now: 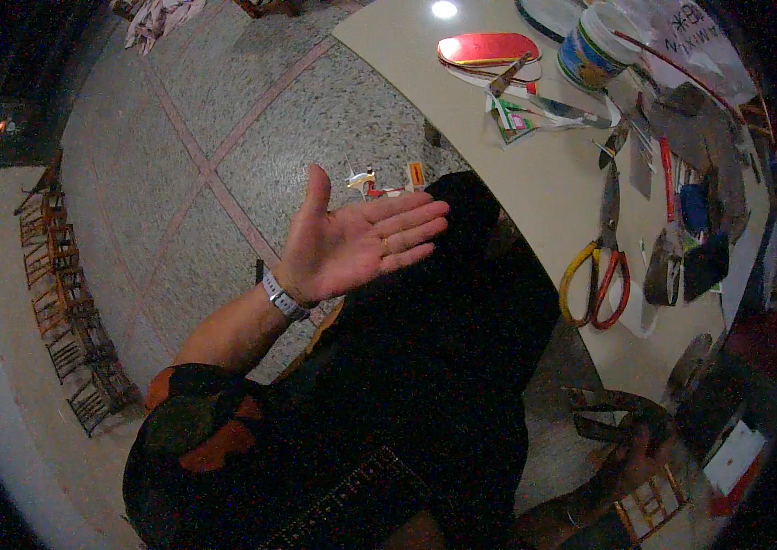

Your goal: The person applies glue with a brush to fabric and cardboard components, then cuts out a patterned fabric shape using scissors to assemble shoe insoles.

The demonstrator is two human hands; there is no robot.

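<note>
My left hand (352, 238) is held palm up above my dark-clothed lap, fingers stretched out and thumb raised, with nothing in it. A ring and a pale watch (281, 295) show on that finger and wrist. Low at the right, in dim light, my right hand (638, 461) seems closed around a dark curved, band-like thing (610, 410); its exact kind is unclear. On the table beside me lie large scissors (605, 252) with one yellow and one red handle loop.
The pale table (535, 197) bears red-topped insole-shaped pieces (489, 48), a white tub (597, 46), a knife (572, 112) and a dark roll (663, 278). Small stools or chairs (68, 293) line the far left wall. A small wooden-framed item (652, 504) is below my right hand.
</note>
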